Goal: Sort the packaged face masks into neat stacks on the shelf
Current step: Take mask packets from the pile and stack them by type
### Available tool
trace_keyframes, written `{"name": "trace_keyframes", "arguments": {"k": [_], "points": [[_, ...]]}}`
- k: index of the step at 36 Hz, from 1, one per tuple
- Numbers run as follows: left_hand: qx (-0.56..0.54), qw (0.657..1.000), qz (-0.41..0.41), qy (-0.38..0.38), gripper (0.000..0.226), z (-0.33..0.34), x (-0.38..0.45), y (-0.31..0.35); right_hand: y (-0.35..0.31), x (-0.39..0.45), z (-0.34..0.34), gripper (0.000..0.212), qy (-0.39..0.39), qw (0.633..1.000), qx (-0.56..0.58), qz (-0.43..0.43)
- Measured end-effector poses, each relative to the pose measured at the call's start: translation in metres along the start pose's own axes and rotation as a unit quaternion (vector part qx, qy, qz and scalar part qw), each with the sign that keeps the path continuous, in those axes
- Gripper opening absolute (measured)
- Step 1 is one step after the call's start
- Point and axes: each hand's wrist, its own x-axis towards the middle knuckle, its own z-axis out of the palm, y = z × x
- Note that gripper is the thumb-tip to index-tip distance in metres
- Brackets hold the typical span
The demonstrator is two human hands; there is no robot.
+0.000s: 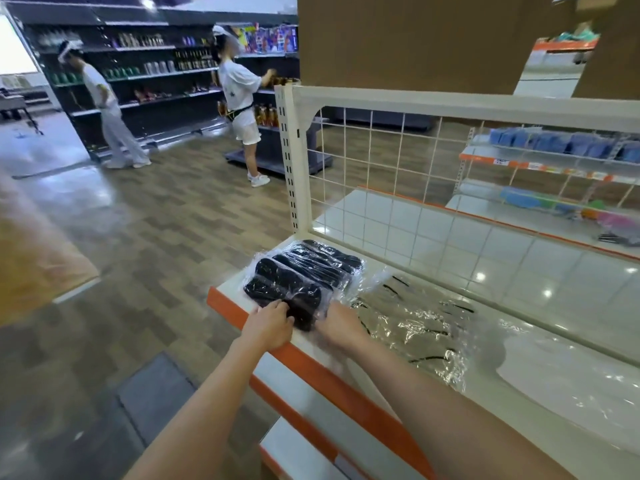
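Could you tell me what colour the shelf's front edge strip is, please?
Orange, on the shelf's front edge strip; the head view shows it.

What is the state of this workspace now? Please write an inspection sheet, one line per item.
Surface: white shelf with orange front edge, wire grid back.
Job's things: black mask packs piled at the shelf's left end; clear-wrapped packs spread loosely to their right.
Clutter: nothing seen.
Hands: left hand has fingers curled on the black pile's near edge; right hand lies flat against its right side.
Cables: nothing seen.
Surroundings: two people at dark shelves across the aisle; blue packs on a shelf behind the grid.
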Motion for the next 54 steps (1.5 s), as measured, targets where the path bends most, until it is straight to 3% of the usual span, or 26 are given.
{"name": "trace_keyframes", "arguments": {"k": [4,8,12,21,27,31,36,42,49,54], "points": [[0.047,0.996,-0.02,0.069,0.031,-0.005,-0.002,0.013,0.018,-0.028,-0.033,0.013,0.042,0.997,-0.026,-0.058],[0.051,0.992,0.025,0.112,0.02,-0.011,-0.01,0.044,0.044,-0.049,-0.062,0.019,0.032,0.995,-0.079,-0.057],[0.051,0.988,0.102,0.107,0.023,-0.015,-0.021,0.09,0.075,-0.073,-0.086,0.023,0.04,0.99,-0.13,-0.027],[0.197,0.943,0.252,0.093,0.031,-0.001,-0.067,0.221,0.162,-0.154,-0.135,0.044,0.067,0.962,-0.263,0.043],[0.208,0.923,0.319,0.05,0.035,0.03,-0.1,0.331,0.25,-0.232,-0.164,0.039,0.106,0.943,-0.297,0.104],[0.19,0.905,0.379,0.044,0.034,0.051,-0.133,0.405,0.311,-0.29,-0.185,0.04,0.131,0.936,-0.287,0.158],[0.165,0.879,0.446,0.037,0.033,0.083,-0.177,0.485,0.39,-0.369,-0.209,0.034,0.19,0.936,-0.178,0.239],[0.071,0.871,0.486,-0.014,0.029,0.127,-0.225,0.56,0.476,-0.459,-0.217,0.029,0.234,0.903,-0.169,0.319],[-0.022,0.866,0.499,-0.036,0.025,0.172,-0.263,0.599,0.516,-0.492,-0.222,0.055,0.254,0.896,-0.132,0.338],[-0.007,0.811,0.584,-0.026,0.038,0.185,-0.269,0.61,0.521,-0.487,-0.221,0.063,0.284,0.889,-0.091,0.348]]}}
